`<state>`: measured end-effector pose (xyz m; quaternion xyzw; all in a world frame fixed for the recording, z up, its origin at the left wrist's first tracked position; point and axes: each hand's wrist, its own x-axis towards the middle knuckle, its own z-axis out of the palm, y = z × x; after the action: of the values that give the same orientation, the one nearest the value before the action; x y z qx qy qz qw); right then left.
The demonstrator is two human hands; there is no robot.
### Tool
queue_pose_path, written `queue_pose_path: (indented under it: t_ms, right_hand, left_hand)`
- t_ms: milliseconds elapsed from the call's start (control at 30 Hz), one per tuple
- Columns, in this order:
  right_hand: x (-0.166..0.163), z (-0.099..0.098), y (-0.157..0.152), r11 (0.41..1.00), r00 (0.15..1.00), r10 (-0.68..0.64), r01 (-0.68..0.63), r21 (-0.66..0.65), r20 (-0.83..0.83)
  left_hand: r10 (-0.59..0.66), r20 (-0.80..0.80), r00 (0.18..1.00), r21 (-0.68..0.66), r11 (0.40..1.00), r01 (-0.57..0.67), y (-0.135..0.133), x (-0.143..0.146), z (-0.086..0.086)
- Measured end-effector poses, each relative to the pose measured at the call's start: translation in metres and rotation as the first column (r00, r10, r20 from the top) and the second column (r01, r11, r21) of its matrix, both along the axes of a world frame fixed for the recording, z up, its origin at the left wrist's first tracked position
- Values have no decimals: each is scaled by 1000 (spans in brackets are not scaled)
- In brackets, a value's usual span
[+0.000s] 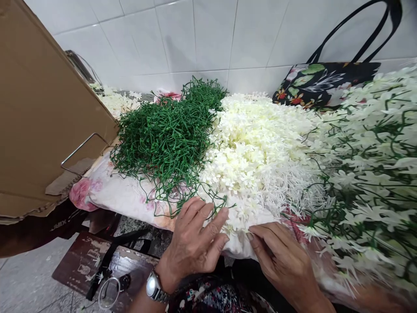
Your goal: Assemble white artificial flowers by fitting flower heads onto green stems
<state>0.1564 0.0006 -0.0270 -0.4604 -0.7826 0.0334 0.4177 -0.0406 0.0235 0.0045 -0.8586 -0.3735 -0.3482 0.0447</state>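
Left hand (197, 237) at green stems (166, 134), fingers loosely spread, thumb apart. Right hand (283, 256) just beside white flowers (254, 150), thumb near forefinger; can't tell if gripping anything.

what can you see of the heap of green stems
The heap of green stems is a loose tangle of thin, curling, plastic-looking strands, some with small knobs. It lies on a floral cloth, between a cardboard box and white blossoms that meet its right side. Stray strands spill forward to the left hand.
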Motion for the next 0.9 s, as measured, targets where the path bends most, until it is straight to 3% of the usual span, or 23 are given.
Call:
queue_pose_path:
  t_ms: [333, 567, 733, 900]
  right_hand:
    - [1, 1, 0, 1000, 1000, -14, 14, 2, -18]
    - [1, 1, -1, 1000, 1000, -27, 27, -15, -4]
    - [2, 0, -2, 999, 1000, -26, 25, -20, -11]
    - [3, 0, -2, 999, 1000, -24, 24, -23, 12]
  left_hand:
    - [158, 137, 978, -12, 987, -158, 6, -2, 7]
    - [163, -110, 980, -135, 975, -177, 1, 12, 5]
    - [195, -266, 944, -138, 962, -237, -2, 21, -5]
    - [259, -92, 962, -142, 952, -270, -4, 18, -9]
